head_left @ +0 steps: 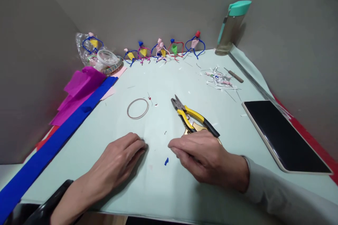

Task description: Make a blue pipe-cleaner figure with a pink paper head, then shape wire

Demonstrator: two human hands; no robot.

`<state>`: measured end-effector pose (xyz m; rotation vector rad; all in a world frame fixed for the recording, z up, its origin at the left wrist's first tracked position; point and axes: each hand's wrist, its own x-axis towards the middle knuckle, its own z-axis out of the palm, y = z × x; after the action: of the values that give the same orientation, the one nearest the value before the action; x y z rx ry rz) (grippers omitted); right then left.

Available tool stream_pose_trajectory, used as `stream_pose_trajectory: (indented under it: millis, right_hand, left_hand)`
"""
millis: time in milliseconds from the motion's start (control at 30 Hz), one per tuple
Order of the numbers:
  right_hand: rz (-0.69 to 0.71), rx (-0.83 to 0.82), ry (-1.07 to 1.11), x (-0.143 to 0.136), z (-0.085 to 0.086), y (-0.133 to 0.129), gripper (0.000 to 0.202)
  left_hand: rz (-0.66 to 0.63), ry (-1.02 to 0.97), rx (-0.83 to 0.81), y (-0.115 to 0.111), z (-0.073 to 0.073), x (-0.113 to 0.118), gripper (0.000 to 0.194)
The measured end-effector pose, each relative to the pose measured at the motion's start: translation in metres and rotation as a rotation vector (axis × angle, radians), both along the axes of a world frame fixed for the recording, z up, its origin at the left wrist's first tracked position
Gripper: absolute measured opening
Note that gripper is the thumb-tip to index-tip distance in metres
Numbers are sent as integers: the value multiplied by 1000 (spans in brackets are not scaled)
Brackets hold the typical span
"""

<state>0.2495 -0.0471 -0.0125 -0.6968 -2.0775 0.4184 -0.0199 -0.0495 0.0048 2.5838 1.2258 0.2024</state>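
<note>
Scrap of blue paper [166, 161] lies on the pale green tabletop [153, 197] between your two hands, nearer the right; it touches neither. Your left hand [117, 160] rests on the surface, back up, fingers curled; the fingertips are partly hidden, so whether they grip anything cannot be told. Your right hand [203, 158] is closed, thumb and forefinger tips together just beside the scrap; whether a small piece sits between them cannot be told. Combination pliers [196, 115] with yellow and black handles lie just beyond your right hand, jaws slightly parted and pointing away from you, on top of gold-coloured scissors [198, 127] that your hand partly hides. Beyond your left hand, a thin ring-shaped roll [137, 118] lies flat. At far right-centre, a brown-handled tool [236, 76] lies beside a heap of white wrapped wires [221, 81]. At right, a dark-screened tablet [285, 135] lies flat. Blue paper strip [60, 130] and magenta paper [81, 84] run along your left side. Small colourful twisted figures [143, 52] stand in a row against the back partition [158, 7]; a teal-lidded bottle [232, 30] leans in the right corner.
</note>
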Motion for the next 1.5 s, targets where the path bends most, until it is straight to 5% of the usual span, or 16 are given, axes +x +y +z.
stream_pose_trajectory:
  millis: [267,467,733,1167,1500]
  right_hand:
    - [-58,24,72,4,2,4,20]
    - [-91,51,80,6,2,8,18]
    - [-70,11,51,5,0,6,26]
    - [-120,11,95,8,0,13,24]
    - [-205,-136,194,17,12,22,20]
  left_hand:
    - [-24,-32,-29,7,6,2,17]
    - [-78,-85,-17,26,15,25,17]
    - [-77,-76,43,51,-6,54,25]
    - [-234,3,93,39,0,58,31]
    - [-228,-78,59,56,-6,55,24]
